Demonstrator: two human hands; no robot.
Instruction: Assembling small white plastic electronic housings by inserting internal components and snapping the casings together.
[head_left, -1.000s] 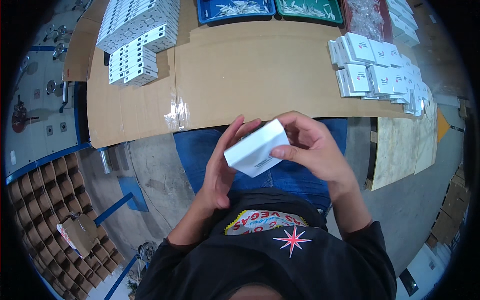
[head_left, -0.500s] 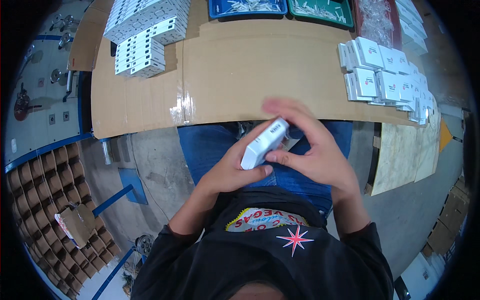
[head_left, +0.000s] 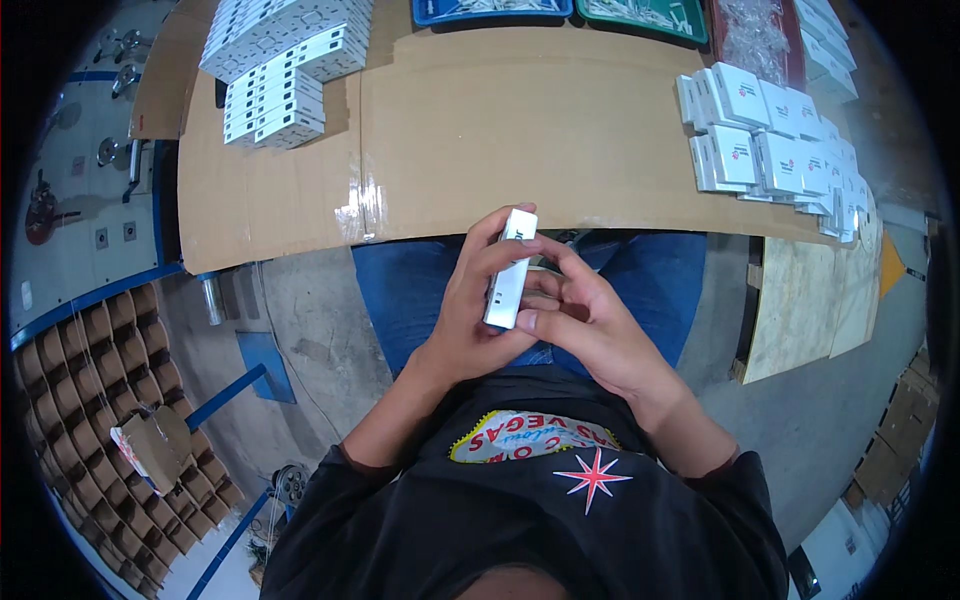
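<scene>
A small white box (head_left: 511,275) is held on its narrow edge above my lap, just short of the table's front edge. My left hand (head_left: 462,310) wraps round it from the left, with fingers curled over its far end. From the right, my right hand (head_left: 590,325) presses on it, thumb at the near end and fingers bent along its side and over its top. The fingers partly cover the box, and its right face is hidden.
Cardboard covers the table (head_left: 520,140). Stacked white switch-like units (head_left: 285,80) stand at the back left. At the back are a blue tray (head_left: 490,14) and a green tray (head_left: 640,20) of small white parts, plus a red bin (head_left: 755,40) of clear bags. White boxes (head_left: 770,150) are piled at right.
The box has turned more upright and moved slightly left. My right hand, blurred and spread before, has closed in on it, and the left fingers now curl over its far end.
</scene>
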